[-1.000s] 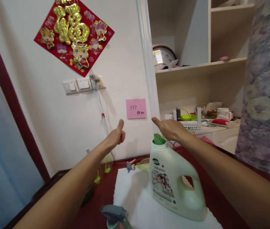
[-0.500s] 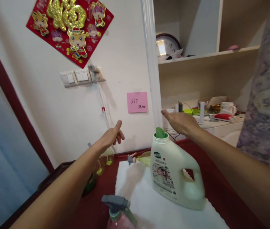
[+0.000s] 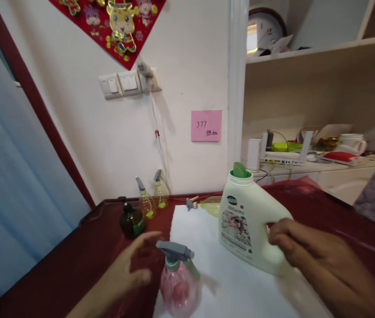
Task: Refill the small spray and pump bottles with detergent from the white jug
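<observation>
My left hand [image 3: 131,265] is open, thumb and fingers apart, just left of a pink spray bottle [image 3: 180,289] with a grey trigger head; a gap shows between them. A pale green detergent jug [image 3: 237,221], uncapped at its neck with a green piece sticking up inside, stands upright on a white sheet [image 3: 207,274]. In front of the jug's handle is my right hand [image 3: 310,251], slightly blurred with fingers partly bent. It covers most of the handle, and whether it grips is unclear.
A dark pump bottle [image 3: 132,221] and two yellowish spray bottles [image 3: 147,205] stand at the back left. Another yellowish spray bottle [image 3: 210,207] lies behind the sheet. Beyond the dark red tabletop [image 3: 84,260], a shelf holds a white router [image 3: 280,158] and a mug [image 3: 351,143].
Both hands have come down from near the wall: the left to beside the pink spray bottle, the right to the jug's handle. The view has tilted down and turned left.
</observation>
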### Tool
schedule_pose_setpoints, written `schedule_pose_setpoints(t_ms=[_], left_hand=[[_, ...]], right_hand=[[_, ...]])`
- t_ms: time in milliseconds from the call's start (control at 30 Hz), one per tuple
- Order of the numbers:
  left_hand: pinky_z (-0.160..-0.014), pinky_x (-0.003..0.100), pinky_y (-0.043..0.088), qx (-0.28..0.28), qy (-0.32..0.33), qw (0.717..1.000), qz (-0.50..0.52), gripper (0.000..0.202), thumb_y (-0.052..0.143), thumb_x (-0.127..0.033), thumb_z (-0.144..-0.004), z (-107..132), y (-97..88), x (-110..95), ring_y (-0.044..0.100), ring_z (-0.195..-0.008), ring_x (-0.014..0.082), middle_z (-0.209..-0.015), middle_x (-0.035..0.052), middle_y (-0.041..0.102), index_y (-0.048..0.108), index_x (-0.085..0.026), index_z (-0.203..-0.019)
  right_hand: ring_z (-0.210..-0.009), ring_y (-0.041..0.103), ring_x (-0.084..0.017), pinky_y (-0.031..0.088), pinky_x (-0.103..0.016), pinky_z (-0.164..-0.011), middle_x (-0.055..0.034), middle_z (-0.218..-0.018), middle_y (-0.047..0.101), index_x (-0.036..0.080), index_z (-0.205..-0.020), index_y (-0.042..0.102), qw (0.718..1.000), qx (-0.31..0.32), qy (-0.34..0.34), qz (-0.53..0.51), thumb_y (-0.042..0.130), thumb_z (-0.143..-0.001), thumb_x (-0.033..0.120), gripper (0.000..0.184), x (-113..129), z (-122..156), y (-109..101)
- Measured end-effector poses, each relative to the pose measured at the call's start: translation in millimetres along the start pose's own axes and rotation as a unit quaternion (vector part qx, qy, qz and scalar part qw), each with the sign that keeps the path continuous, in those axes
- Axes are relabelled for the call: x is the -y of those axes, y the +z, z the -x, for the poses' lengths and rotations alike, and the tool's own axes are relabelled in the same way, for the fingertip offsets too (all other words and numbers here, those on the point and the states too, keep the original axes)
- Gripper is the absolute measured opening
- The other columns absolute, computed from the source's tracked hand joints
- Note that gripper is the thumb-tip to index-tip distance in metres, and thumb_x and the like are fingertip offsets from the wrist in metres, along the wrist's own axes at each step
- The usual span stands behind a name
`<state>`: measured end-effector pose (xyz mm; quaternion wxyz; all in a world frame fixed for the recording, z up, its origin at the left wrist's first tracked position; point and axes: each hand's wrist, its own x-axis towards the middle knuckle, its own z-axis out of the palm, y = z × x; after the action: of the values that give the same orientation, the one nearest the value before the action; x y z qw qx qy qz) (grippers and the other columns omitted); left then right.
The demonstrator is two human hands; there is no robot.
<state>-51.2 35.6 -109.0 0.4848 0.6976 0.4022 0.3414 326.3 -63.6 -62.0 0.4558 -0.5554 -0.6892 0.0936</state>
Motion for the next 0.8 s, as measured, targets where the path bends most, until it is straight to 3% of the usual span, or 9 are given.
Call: schedule_pose_setpoints(t_ms=[100,267,400,533,667,800], left_hand=[[-0.113,0.052,0.034,0.039,-0.036,0.999,0.013,0.086,0.093,-0.049,-0.058,15.7,34.2,-3.3,0.05,-0.131,0.0395,-0.139,0.0067,0.062,0.059,-0.033,-0.136],[-0.109,0.05,0.039,0.03,0.006,0.997,0.067,0.072,0.09,-0.04,-0.064,10.8,72.9,-0.4,0.053,-0.127,0.0382,-0.134,0.0079,0.063,0.062,-0.027,-0.13],[-0.106,0.048,0.04,-0.018,0.047,0.997,0.066,0.066,0.087,-0.038,-0.066,5.4,83.8,18.3,0.057,-0.121,0.0363,-0.127,0.0098,0.066,0.062,-0.023,-0.125],[-0.106,0.048,0.04,-0.05,0.025,0.994,0.093,0.073,0.085,-0.028,-0.062,6.3,90.5,30.8,0.057,-0.12,0.0351,-0.126,0.0099,0.065,0.055,-0.022,-0.128],[-0.099,0.043,0.044,-0.083,0.009,0.99,0.11,0.07,0.082,-0.018,-0.059,6.2,98.3,33.3,0.061,-0.111,0.0309,-0.118,0.0081,0.066,0.055,-0.02,-0.123],[-0.087,0.037,0.049,-0.091,0.008,0.985,0.146,0.068,0.075,-0.008,-0.056,5.0,103.3,30.8,0.063,-0.096,0.0255,-0.105,0.0049,0.068,0.056,-0.02,-0.12]], right_hand=[[-0.073,0.067,-0.016,0.052,-0.023,-0.064,0.0014,-0.081,0.069,0.027,-0.089,0.062,0.992,0.125,0.009,-0.031,0.043,-0.101,0.05,0.032,2.3,5.0,28.8],[-0.094,0.068,-0.02,0.053,-0.031,-0.082,-0.0024,-0.102,0.071,0.028,-0.108,0.063,0.984,0.163,0.034,-0.07,0.042,-0.101,0.049,0.031,1.9,2.0,76.8],[-0.103,0.066,-0.025,0.051,-0.043,-0.092,-0.0078,-0.114,0.071,0.026,-0.122,0.062,0.97,0.21,0.068,-0.099,0.05,-0.096,0.044,0.034,-12.9,-2.3,110.1],[-0.122,0.058,-0.029,0.045,-0.047,-0.104,-0.0094,-0.131,0.065,0.027,-0.13,0.061,0.942,0.252,0.056,-0.216,0.066,-0.085,0.041,0.047,-9.5,-8.4,133.0],[-0.119,0.058,-0.027,0.045,-0.043,-0.104,-0.0076,-0.125,0.065,0.026,-0.123,0.066,0.916,0.249,0.007,-0.314,0.072,-0.077,0.031,0.047,11.9,-14.0,153.1],[-0.111,0.06,-0.025,0.049,-0.037,-0.096,-0.0062,-0.115,0.066,0.025,-0.117,0.069,0.914,0.214,-0.015,-0.345,0.067,-0.078,0.024,0.039,23.7,-14.7,170.3]])
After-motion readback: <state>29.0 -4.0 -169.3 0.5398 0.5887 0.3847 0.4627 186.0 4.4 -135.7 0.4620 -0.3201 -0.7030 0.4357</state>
